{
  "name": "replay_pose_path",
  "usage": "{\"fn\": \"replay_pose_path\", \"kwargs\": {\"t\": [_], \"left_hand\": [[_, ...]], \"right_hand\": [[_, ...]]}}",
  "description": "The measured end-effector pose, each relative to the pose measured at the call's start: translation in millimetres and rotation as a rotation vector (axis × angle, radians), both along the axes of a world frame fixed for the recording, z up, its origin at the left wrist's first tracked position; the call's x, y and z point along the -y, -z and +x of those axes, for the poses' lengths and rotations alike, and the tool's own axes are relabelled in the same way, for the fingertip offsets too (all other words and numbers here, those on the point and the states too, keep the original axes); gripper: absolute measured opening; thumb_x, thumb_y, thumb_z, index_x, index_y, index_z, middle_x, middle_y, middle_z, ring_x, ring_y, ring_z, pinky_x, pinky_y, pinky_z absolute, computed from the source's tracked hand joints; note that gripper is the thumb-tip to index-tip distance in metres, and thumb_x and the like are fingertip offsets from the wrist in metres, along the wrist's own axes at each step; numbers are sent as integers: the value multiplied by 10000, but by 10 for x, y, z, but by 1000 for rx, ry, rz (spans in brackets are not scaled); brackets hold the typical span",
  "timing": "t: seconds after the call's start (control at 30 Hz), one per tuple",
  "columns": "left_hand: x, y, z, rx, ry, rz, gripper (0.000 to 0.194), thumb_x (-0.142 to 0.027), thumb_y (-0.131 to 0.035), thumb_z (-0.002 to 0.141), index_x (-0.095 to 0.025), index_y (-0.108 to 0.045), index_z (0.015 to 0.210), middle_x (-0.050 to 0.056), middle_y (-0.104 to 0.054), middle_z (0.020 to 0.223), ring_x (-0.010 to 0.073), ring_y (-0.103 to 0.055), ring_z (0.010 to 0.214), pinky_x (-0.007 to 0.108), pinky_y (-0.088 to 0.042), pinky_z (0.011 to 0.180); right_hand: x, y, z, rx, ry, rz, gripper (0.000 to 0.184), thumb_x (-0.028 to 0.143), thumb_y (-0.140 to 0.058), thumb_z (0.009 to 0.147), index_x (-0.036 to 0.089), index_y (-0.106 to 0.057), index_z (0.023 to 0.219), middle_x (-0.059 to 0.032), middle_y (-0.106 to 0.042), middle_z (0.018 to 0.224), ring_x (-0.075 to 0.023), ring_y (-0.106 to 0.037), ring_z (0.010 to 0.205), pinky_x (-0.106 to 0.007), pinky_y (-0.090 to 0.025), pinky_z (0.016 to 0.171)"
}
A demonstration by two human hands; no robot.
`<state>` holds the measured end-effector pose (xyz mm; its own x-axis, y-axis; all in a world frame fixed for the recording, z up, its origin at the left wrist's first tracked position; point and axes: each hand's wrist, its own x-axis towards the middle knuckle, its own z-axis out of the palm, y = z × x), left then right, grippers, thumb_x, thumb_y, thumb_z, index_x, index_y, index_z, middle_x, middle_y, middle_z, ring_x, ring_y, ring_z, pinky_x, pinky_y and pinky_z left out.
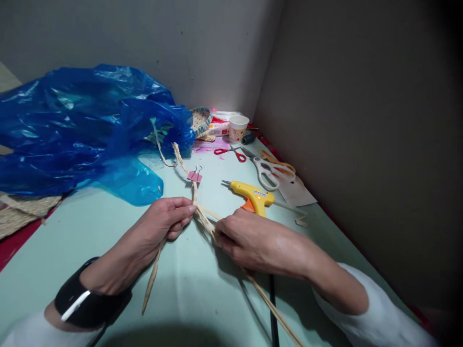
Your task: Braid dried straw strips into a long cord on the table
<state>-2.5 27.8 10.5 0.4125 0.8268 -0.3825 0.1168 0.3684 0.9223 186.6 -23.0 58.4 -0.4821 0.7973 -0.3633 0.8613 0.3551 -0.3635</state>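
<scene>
My left hand (164, 223) is closed in a pinch on flat tan straw strands (203, 218) where they meet a braided straw band (182, 161). My right hand (249, 238) is closed on other strands of the same bundle just to the right. Loose strand ends trail toward me under both hands. A pink binder clip (194, 176) is clamped on the braid farther up, and the braid runs on into a blue plastic bag (79, 130).
A yellow glue gun (251, 194) lies right behind my right hand. White-handled scissors (266, 169), red scissors (231, 152), orange scissors (278, 164), a paper cup (238, 127) and a small woven basket (200, 119) sit at the back. Grey walls close the corner on the right.
</scene>
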Motion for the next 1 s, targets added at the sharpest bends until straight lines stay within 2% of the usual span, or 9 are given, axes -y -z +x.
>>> {"fn": "replay_pose_path", "kwargs": {"t": [0.1,0.27,0.43,0.67,0.87,1.0], "left_hand": [[-4,3,-1,8,-1,-4,182,-285,-663,767,-134,-572,722,-72,-390,526,28,-252,433,186,-138,394],[-9,-1,7,19,0,-20,186,-283,-682,753,-133,-574,735,-74,-387,534,22,-249,433,185,-138,398],[-10,-3,10,5,-3,-25,171,-272,-668,758,-137,-569,726,-74,-383,530,26,-244,432,184,-134,395],[1,-5,3,-11,18,21,229,-282,-645,783,-151,-515,647,-73,-382,518,32,-265,427,188,-165,392],[20,13,-18,-18,27,108,241,-307,-615,808,-156,-509,654,-74,-389,530,37,-272,438,185,-188,402],[40,-5,-22,-20,24,122,235,-282,-576,821,-165,-485,638,-68,-402,545,46,-281,451,192,-196,414]], "right_hand": [[4,24,-19,38,-25,62,253,180,-449,860,127,-647,712,-102,-635,648,-158,-533,586,-271,-313,549],[11,16,-35,114,-134,107,263,165,-454,869,120,-665,720,-117,-660,656,-183,-570,588,-291,-314,542],[16,20,-40,83,-45,83,260,188,-458,870,119,-673,741,-120,-665,668,-188,-593,587,-296,-342,564],[10,41,-37,52,-46,64,244,185,-474,859,120,-666,724,-107,-651,656,-157,-550,541,-284,-332,556],[14,-44,25,-59,40,80,395,350,-405,948,145,-607,678,-42,-569,585,-105,-426,482,-253,-261,498],[-32,-65,34,-108,232,326,284,305,-422,949,161,-609,792,-36,-587,664,-120,-462,564,-255,-254,531]]}}
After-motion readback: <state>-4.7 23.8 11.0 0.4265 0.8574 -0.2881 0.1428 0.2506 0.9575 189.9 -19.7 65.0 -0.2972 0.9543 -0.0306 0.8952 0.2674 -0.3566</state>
